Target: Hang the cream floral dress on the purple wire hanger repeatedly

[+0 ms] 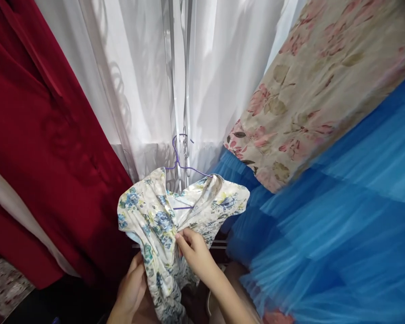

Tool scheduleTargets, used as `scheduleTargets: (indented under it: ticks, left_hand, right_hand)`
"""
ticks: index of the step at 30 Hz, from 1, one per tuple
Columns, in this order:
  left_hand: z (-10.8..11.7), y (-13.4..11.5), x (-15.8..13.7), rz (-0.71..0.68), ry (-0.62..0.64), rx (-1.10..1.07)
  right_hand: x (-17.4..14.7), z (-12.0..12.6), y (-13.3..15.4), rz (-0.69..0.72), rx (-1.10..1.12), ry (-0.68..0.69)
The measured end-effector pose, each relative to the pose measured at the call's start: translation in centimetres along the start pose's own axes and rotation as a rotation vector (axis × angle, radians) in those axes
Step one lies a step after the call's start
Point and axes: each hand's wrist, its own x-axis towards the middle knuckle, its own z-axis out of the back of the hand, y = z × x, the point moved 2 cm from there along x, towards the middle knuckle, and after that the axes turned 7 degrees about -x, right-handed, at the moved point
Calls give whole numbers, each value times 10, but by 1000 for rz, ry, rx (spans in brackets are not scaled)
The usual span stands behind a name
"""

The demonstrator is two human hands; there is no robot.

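red cloth (pixel 64 135) hangs at far left; next, the floral dress (pixel 164 220) sits on a purple hanger (pixel 177 159), likely light, soft and apt to crumple, best held at the shoulders. the left hand (pixel 131 288) curls at its side, palm inward, its grip partly hidden, so i cannot tell. the right hand (pixel 195 249), angled up, pinches the neckline's base, left of blue tulle (pixel 317 252).

The white garment (pixel 162 218), printed with blue flowers, hangs neckline up on a purple hanger (pixel 178 161), its lower part bunched.
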Motion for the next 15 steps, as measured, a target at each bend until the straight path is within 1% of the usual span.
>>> scheduleTargets:
  ticks: [1, 2, 3, 4, 5, 6, 7, 8, 9, 11, 12, 13, 14, 15]
  left_hand:
    - [0, 6, 4, 1, -67, -94]
    - [1, 9, 8, -37, -157, -190]
    - [3, 9, 11, -129, -271, -272]
    - [5, 7, 13, -274, -405, -324]
    - [7, 4, 13, -449, -538, -342]
    - [7, 1, 11, -618, -644, -312]
    - [3, -3, 8, -751, -673, -226]
    - [-4, -7, 6, -827, -603, -85]
    - [-15, -9, 4, -845, -446, 90]
    - [-45, -10, 2, -784, -42, 414]
    - [-60, -9, 2, -754, 106, 521]
    - [-72, -8, 2, -739, 193, 586]
    - [-83, -9, 4, -736, 224, 618]
    - [-91, -9, 6, -736, 228, 629]
  right_hand:
    - [-1, 4, -2, -22, 47, 25]
    - [-4, 9, -5, -53, 102, 46]
    - [-7, 13, -10, -85, 152, 56]
    - [-11, 17, -15, -113, 190, 57]
    - [-15, 20, -20, -136, 215, 54]
    - [-18, 22, -25, -154, 232, 51]
    - [-21, 23, -28, -168, 245, 50]
    - [-24, 21, -31, -179, 256, 58]
    - [-25, 19, -33, -185, 265, 72]
    - [-26, 13, -32, -180, 271, 97]
    - [-25, 10, -30, -173, 270, 99]
    - [-23, 8, -27, -170, 271, 91]
    - [-21, 7, -23, -171, 277, 71]
    - [-19, 8, -19, -176, 288, 44]
